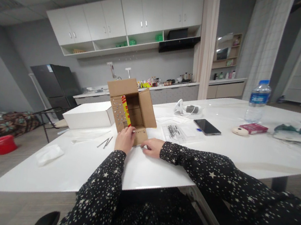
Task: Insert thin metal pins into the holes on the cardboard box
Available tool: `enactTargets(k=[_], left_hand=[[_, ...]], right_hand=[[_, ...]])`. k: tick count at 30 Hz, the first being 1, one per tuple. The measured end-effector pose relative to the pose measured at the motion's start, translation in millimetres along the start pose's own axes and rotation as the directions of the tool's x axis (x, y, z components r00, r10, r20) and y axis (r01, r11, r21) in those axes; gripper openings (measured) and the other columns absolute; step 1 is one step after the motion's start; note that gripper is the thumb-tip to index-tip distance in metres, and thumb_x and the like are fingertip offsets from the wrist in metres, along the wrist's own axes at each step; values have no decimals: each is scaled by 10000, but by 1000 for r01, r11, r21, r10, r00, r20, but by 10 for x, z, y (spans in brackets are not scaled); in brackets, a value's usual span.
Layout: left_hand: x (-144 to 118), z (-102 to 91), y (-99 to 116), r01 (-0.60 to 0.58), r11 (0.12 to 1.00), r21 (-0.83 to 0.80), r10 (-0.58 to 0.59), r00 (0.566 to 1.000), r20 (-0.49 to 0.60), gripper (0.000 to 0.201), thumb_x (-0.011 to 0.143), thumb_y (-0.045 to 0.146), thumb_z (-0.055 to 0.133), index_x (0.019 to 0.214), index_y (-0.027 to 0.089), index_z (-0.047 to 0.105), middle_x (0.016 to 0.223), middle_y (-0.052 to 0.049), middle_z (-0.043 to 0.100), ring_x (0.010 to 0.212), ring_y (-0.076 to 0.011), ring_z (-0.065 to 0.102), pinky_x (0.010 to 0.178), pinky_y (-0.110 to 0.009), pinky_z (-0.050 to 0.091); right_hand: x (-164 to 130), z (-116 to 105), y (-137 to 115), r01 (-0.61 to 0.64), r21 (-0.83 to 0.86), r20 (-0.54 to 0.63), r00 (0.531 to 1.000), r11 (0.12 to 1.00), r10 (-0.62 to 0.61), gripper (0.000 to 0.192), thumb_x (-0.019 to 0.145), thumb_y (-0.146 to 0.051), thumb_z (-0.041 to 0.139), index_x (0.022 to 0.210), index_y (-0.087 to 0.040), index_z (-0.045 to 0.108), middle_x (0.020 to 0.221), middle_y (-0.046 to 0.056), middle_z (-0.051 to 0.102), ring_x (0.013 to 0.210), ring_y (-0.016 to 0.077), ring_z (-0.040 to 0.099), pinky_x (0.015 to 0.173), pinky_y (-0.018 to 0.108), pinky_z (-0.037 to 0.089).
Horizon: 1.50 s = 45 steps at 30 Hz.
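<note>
A: Logging hand positions first. Left hand (125, 139) grips the near lower flap of the cardboard box (132, 109), fingers closed on the flap edge. Right hand (152, 147) lies on the white table (248, 153), just beside the box's near corner; fingers curled, and whether they pinch anything I cannot tell.

B: Box location and state?

A: Upright on the table, directly ahead of the person, flaps spread, mouth toward the camera. Not closed, not sealed. Judged progress: an early-to-middle stage of handling, since every flap stands open.

B: Contents?

A: A red-and-yellow printed item (125, 111) stands along the left inner wall. Rows of small dots mark the left flap; whether holes or fasteners, too small to say. Remainder of the interior looks bare brown.

B: Other containers?

A: A shut white box (88, 115) sits to the left, near the cardboard one but apart from it; contents hidden. A water bottle (258, 100) stands well off to the right, low on water as far as I can judge. Clear plastic packets (177, 132) lie flat right of the box with dark small parts inside.

B: Loose items?

A: Thin metal rods (105, 142) left of the left hand, and a phone (207, 126) beyond the packets.
</note>
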<state>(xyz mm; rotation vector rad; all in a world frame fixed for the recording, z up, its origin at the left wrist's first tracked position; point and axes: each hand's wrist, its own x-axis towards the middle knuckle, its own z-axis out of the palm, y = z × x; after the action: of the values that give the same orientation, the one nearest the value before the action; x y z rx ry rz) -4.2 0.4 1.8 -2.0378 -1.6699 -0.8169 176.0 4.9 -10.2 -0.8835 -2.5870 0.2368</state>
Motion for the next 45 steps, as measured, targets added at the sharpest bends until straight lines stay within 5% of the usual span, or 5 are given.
enactTargets(k=[12,22,32,45], left_hand=[[1,-36,-2,3,999,-47,-4,1000,-29,197,887,262,392,959,202,565,939,-60,654,881,-193,586,792,-307,421],[-53,-79,111,-39,996,84,25,987,156,170,851,274,445,897,212,596,938,-68,622,931,-222,578,794,-350,412],[-55,-55,119,-156,983,-99,178,944,276,182,831,267,435,850,201,603,869,-50,659,846,-191,596,760,-300,438],[-84,-105,128,-121,982,-147,166,923,347,192,783,224,452,847,194,631,814,-49,674,801,-188,613,730,-292,449]], right_hand=[[-15,-37,-40,-1,-10,9,1000,1000,1,318,751,-231,520,1014,-153,682,631,20,647,606,140,565,600,227,400],[-19,-46,-50,-3,1,16,1000,1000,3,312,754,-226,514,1009,-148,677,654,24,645,626,144,556,607,231,390],[-30,-69,-65,0,11,25,1000,1000,0,279,750,-214,519,980,-163,669,643,13,629,607,139,547,580,229,373],[-27,-66,-55,24,-3,16,1000,1000,-24,271,750,-221,503,955,-175,674,657,14,635,610,143,546,576,232,373]])
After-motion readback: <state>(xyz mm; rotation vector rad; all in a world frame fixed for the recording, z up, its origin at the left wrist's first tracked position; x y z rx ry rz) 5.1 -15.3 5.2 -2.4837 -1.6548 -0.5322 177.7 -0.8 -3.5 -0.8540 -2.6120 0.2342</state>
